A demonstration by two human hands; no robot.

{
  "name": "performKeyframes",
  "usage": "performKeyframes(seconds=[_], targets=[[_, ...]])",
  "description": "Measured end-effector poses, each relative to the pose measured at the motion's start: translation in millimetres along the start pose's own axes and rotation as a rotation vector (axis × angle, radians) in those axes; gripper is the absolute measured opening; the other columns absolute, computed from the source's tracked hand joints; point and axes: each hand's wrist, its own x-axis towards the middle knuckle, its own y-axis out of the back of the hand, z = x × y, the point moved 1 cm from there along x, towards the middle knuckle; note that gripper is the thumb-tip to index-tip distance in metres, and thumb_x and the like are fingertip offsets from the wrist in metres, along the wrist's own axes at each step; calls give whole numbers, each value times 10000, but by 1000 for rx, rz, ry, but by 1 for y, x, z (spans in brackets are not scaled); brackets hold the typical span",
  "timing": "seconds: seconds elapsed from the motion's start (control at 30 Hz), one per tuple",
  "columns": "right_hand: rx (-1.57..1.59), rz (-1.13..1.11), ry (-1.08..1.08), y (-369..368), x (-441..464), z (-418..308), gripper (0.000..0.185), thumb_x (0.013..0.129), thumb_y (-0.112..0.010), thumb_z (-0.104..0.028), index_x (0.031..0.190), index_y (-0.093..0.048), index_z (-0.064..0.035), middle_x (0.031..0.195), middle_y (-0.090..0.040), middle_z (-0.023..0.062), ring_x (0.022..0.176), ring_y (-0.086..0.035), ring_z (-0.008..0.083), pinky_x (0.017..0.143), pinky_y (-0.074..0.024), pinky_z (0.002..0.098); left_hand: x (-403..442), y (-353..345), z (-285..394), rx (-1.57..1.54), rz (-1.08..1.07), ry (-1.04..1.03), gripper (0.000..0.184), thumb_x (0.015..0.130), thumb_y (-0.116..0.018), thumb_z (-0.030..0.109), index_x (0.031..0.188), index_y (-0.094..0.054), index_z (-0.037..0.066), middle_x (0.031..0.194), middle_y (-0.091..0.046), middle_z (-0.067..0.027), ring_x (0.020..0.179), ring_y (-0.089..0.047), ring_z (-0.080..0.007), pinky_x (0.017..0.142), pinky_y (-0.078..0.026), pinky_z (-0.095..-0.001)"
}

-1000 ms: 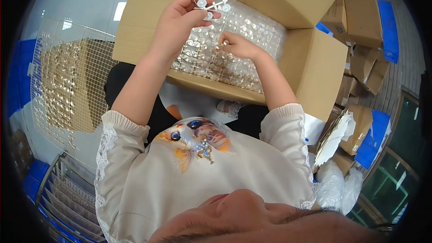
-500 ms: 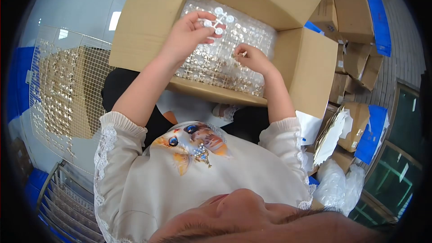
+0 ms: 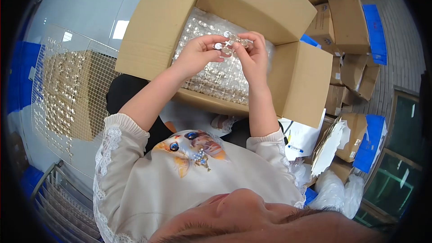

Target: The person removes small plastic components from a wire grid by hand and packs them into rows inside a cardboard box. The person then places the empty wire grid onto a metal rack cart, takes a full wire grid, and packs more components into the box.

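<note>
Above an open cardboard box (image 3: pixel 216 101), my left hand (image 3: pixel 196 56) pinches a small white branched piece (image 3: pixel 218 46) with round discs. My right hand (image 3: pixel 253 60) is closed on a shiny metallic piece (image 3: pixel 233 38) with round ends, held right against the white one. The two pieces overlap between my fingertips, so their exact contact is hard to make out. Inside the box, rows of similar shiny pieces (image 3: pixel 216 74) lie on clear plastic wrap (image 3: pixel 204 17).
A wire grid (image 3: pixel 102 69) hung with many shiny pieces stands at the left, by another carton. Below it is a rack (image 3: pixel 63 207). Cartons (image 3: pixel 348 22), a stack of white sheets (image 3: pixel 330 146), a paper with a pen (image 3: pixel 300 141) and plastic bags (image 3: pixel 330 186) are at the right.
My right hand has risen from over the pieces in the box and come to my left hand, bringing a shiny piece against the white one. The view has shifted slightly.
</note>
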Motion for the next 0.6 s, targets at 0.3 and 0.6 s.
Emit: performKeyframes(seconds=[0.3,0.6], targets=[[120,3,-65,3,-1,-7,208,830,-645,-3,1029,-594,-32,1056,-481,41,749,-538,91,658,-438,202,-1,-5,0,-93,-38,-53,307,904,-492,-10,1205,-546,-34,1027,-632,-128,938,-654,-193,831,-546,-282],[-78,67,81,-2,-4,6,206,831,-641,0,1027,-591,-39,1030,-536,46,745,-512,96,674,-438,209,-1,-6,-6,-243,-5,15,285,949,-461,48,1209,-536,-39,1129,-584,-155,966,-631,-216,843,-557,-320]])
